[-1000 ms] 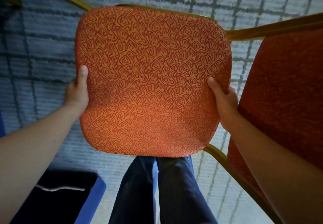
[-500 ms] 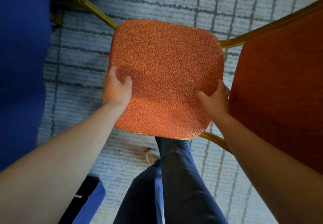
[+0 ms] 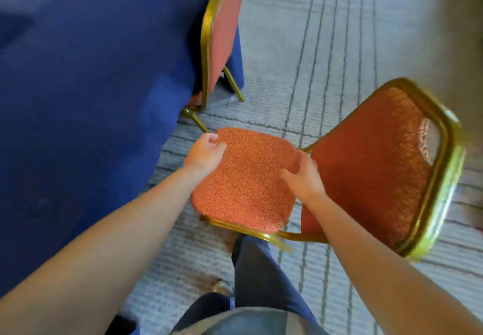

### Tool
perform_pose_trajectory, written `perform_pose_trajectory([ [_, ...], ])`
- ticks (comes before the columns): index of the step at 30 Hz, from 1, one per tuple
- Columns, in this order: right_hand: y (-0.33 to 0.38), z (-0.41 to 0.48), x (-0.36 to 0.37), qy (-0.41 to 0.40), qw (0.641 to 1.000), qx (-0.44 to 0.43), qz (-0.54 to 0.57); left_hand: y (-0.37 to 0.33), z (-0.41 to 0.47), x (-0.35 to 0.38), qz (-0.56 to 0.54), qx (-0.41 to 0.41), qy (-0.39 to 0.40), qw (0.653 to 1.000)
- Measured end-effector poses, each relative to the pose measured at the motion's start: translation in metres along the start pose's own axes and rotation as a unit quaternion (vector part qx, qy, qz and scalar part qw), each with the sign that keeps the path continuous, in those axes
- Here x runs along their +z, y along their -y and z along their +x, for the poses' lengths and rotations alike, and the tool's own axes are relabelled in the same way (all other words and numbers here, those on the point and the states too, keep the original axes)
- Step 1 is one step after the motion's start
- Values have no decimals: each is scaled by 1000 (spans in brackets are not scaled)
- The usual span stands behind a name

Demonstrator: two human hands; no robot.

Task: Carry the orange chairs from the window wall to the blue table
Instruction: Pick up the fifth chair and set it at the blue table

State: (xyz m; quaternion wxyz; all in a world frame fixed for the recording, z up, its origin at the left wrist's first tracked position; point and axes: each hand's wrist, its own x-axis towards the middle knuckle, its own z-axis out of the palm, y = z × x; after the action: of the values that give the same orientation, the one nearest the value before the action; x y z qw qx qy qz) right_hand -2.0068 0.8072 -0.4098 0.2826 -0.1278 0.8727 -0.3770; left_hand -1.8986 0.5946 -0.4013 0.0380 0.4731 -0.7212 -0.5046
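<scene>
Orange chair: rounded-square padded seat, woven orange-red fabric with a fine maze pattern. Plainer rust upholstered back inside a glossy gold metal tube frame with rounded corners; frame edges blurred. It sits low over the carpet, just beside the blue table. Legs are hidden, so floor contact cannot be told.

Orientation: back at the right, seat front towards the table at the left. Front-to-back axis runs roughly left-right across the view, with the back leaning away to the right.

Left hand: fingers curled over the seat's far left corner, gripping its edge.

Right hand: fingers curled at the seat's right side near the back, thumb on the cushion.

Table: draped in smooth blue cloth down to the floor. Second chair, same make, stands upright against it. Carpet is grey, ribbed, dark-lined. Dark blue trouser leg is below the seat.
</scene>
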Motion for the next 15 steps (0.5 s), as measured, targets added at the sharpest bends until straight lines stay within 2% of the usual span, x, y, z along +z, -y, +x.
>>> perform_pose_trajectory([
  [9,46,-26,-77,17,995,-74,-68,-88,-61,-13,31,73,-36,996],
  [15,66,32,-116,84,977,-141,-135,-119,-52,16,-23,30,-80,996],
])
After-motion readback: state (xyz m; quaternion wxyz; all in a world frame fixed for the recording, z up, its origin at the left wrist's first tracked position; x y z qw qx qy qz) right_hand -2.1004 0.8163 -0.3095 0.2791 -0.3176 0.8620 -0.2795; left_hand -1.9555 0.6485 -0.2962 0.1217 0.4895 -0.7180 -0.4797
